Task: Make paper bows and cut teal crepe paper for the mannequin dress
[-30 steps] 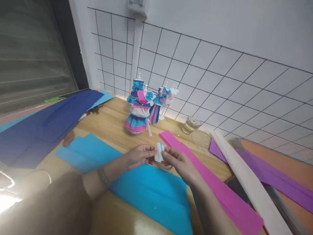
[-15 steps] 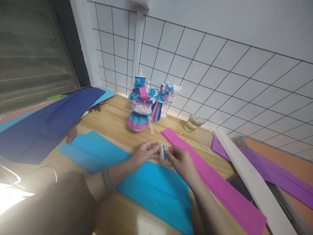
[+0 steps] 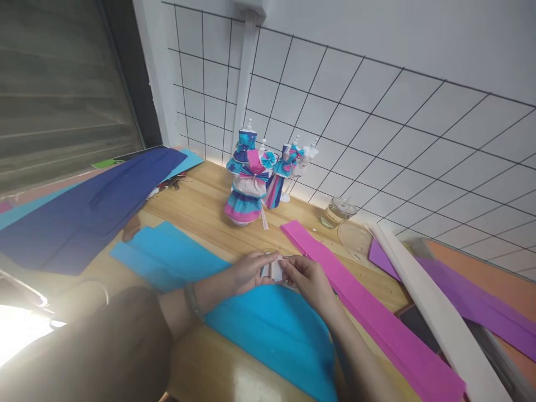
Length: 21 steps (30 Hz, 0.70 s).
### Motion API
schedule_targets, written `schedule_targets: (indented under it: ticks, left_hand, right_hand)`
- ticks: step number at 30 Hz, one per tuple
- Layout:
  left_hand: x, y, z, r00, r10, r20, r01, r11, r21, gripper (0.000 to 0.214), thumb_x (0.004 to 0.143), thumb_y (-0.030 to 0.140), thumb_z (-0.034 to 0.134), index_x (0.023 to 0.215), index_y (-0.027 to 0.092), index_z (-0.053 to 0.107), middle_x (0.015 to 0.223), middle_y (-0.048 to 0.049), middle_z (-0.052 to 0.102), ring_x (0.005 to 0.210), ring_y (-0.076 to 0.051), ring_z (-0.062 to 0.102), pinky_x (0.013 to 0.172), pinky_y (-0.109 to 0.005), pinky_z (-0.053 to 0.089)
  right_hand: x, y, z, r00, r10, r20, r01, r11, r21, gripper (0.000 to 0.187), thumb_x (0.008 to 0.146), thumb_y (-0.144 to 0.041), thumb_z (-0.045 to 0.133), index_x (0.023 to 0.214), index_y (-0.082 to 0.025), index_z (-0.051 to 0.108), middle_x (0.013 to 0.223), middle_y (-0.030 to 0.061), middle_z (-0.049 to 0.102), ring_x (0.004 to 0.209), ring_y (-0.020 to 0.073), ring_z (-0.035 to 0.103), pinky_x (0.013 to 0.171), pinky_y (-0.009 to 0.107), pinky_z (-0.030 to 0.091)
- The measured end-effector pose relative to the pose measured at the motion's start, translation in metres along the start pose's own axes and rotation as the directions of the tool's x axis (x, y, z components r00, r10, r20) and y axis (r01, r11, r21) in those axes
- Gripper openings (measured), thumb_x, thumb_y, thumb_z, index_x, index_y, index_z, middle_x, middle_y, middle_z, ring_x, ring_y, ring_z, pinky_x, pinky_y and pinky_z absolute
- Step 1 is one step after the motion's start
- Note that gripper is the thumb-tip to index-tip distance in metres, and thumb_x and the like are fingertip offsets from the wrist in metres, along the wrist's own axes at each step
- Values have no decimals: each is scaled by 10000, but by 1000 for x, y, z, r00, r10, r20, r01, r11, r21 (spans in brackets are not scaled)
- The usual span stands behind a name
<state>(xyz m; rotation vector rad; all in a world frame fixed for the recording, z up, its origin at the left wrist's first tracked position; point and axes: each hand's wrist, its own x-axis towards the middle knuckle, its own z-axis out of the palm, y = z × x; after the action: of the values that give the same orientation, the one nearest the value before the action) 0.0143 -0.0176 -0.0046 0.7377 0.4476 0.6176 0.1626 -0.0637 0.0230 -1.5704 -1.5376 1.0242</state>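
My left hand (image 3: pixel 250 273), with a bracelet at its wrist, has its fingers closed on the left side of a small white piece of paper (image 3: pixel 275 270). My right hand (image 3: pixel 309 280) pinches the same piece from the right. The piece looks folded and shows a thin pinkish line; its details are too small to make out. Below both hands a wide sheet of blue crepe paper (image 3: pixel 268 329) lies on the wooden table. A pink crepe paper strip (image 3: pixel 364 301) runs just right of my right hand.
Several small dress forms in paper dresses stand behind my hands, the nearest a striped dress (image 3: pixel 243 206). A glass jar (image 3: pixel 338 212) sits near the wall. Dark blue paper (image 3: pixel 84 218) lies left; a white strip (image 3: pixel 435 312) and purple paper (image 3: pixel 481 301) lie right.
My hands have turned the small white piece so its blue stripe no longer shows and a broader pale face does. The view has shifted slightly left.
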Motion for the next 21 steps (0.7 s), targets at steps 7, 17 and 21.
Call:
schedule_targets:
  ticks: [7, 17, 21]
  left_hand:
    - [4, -3, -4, 1000, -14, -20, 13, 998, -64, 202, 773, 209, 557, 919, 72, 587, 916, -151, 637, 861, -216, 607, 826, -422, 449]
    - [5, -4, -8, 998, 35, -47, -39, 996, -84, 233, 769, 214, 569, 959, 79, 583, 983, -155, 627, 842, -208, 619, 840, -409, 453]
    - [4, -5, -8, 999, 37, -3, -38, 997, -66, 265, 769, 242, 573, 977, 78, 582, 1012, -162, 613, 846, -212, 618, 837, -408, 454]
  right_hand:
    - [2, 1, -15, 999, 3, -52, -5, 999, -39, 373, 783, -481, 483, 626, -152, 564, 531, 9, 538, 474, 101, 460, 470, 225, 352]
    - [4, 0, -10, 990, 44, -132, -28, 992, 122, 460, 677, -486, 609, 979, -146, 542, 670, 13, 562, 599, 134, 523, 551, 258, 413]
    - [7, 11, -5, 990, 20, -139, 1, 989, 146, 496, 647, -431, 655, 1030, -147, 518, 683, -5, 509, 625, 135, 511, 555, 261, 414]
